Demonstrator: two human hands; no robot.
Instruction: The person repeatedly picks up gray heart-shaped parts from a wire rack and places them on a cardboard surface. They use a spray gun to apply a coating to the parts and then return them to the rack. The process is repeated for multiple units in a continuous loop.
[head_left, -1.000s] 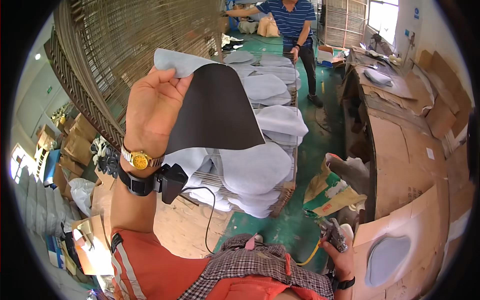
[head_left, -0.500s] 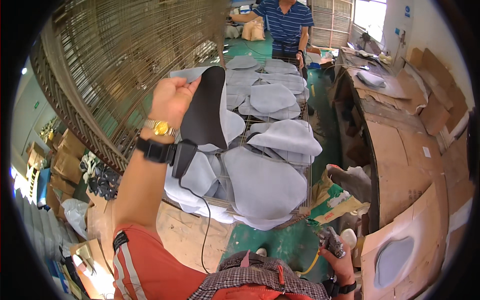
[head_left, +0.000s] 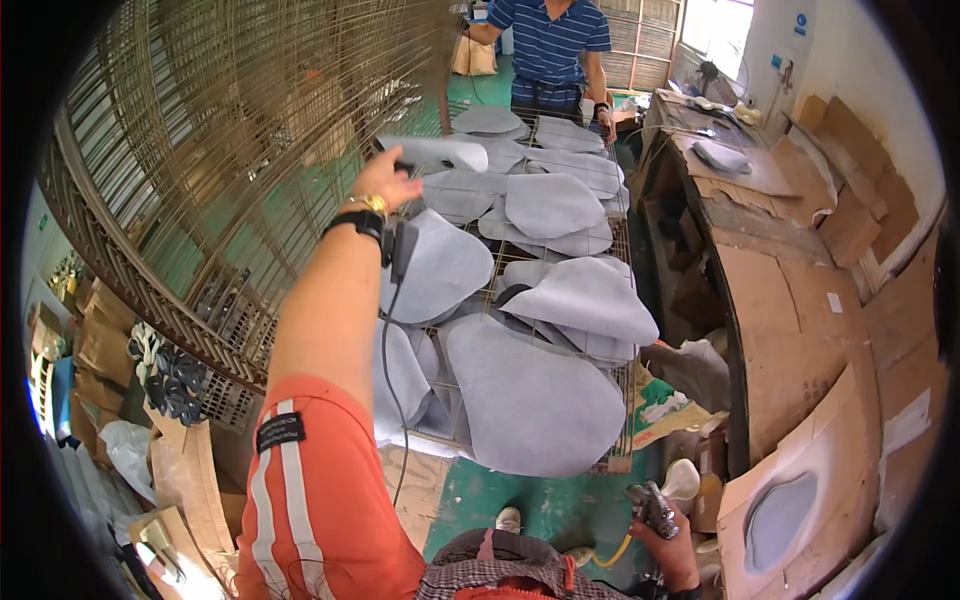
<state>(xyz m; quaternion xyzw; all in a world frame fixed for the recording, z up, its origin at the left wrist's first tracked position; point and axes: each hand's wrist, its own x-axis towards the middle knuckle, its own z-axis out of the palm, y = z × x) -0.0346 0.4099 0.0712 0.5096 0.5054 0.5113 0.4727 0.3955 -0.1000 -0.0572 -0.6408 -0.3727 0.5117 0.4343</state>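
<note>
My left hand reaches forward over a wire rack. It grips the edge of a curled grey piece of sheet material, dark on its underside and seen nearly edge-on. Several flat, rounded grey pieces lie on the rack, among them a large near one and a folded-over one. Low on the right, my right hand is closed round a metal spray gun with a white cup; a yellow hose runs by it.
Raised wire shelves lean at the left. Across the rack stands a person in a striped shirt, one hand at its far corner. A cardboard-covered bench runs along the right. Boxes are stacked at the left.
My left hand has moved forward with the grey piece, turning it from upright, dark side showing, to nearly edge-on. The view has shifted slightly. My right hand still holds the spray gun.
</note>
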